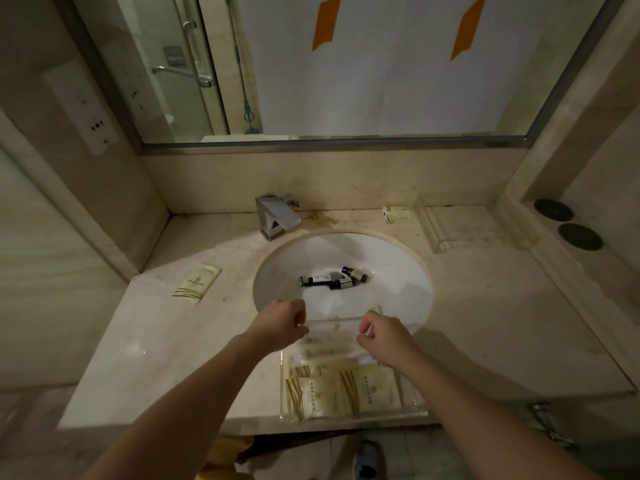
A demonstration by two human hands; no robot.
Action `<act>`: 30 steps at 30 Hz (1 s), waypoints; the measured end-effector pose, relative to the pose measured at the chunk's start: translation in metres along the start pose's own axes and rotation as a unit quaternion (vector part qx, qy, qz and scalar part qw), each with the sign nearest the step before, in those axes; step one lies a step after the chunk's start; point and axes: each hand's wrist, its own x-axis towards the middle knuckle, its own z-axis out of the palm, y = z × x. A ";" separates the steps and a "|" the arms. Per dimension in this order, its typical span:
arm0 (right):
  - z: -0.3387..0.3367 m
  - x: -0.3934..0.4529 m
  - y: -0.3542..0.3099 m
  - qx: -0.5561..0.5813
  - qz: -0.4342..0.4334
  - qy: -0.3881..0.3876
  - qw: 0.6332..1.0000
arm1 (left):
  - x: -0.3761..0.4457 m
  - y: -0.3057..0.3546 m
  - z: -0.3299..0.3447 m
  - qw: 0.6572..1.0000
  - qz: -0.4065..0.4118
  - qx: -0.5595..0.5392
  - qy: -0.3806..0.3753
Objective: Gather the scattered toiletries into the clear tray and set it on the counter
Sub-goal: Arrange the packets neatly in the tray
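You are standing in a hotel-style bathroom, at a vanity. A pale marble counter [145, 327] wraps round an oval white sink [391, 289], with a square chrome faucet [277, 216] at its far left rim. A wide framed mirror [346, 64] fills the far wall; in its left part you see a glass shower door with a metal handle. A socket panel [88, 109] sits on the left wall. Small branded sachets [196, 280] and miniature dark bottles [346, 278], the kind a hotel supplies, lie on the counter and in the basin.
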 end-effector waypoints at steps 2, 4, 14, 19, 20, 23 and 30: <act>-0.003 0.009 -0.003 -0.010 -0.010 0.018 1.000 | 0.005 -0.007 -0.005 0.998 -0.041 -0.011 0.040; -0.005 0.019 -0.007 -0.026 -0.026 0.036 0.999 | 0.010 -0.015 -0.011 0.993 -0.084 -0.019 0.083; -0.022 0.076 -0.010 -0.054 -0.004 0.061 0.997 | 0.031 -0.078 -0.037 0.924 -0.323 -0.091 0.183; -0.034 0.109 -0.001 -0.052 0.009 0.069 0.996 | 0.052 -0.107 -0.041 0.902 -0.387 -0.098 0.161; -0.036 0.116 0.001 -0.052 0.008 0.073 0.996 | 0.057 -0.111 -0.041 0.899 -0.397 -0.099 0.155; -0.042 0.137 0.007 -0.054 0.011 0.080 0.995 | 0.072 -0.124 -0.037 0.889 -0.425 -0.106 0.136; -0.059 0.192 0.021 -0.077 0.047 0.085 0.992 | 0.096 -0.143 -0.025 0.865 -0.484 -0.082 0.103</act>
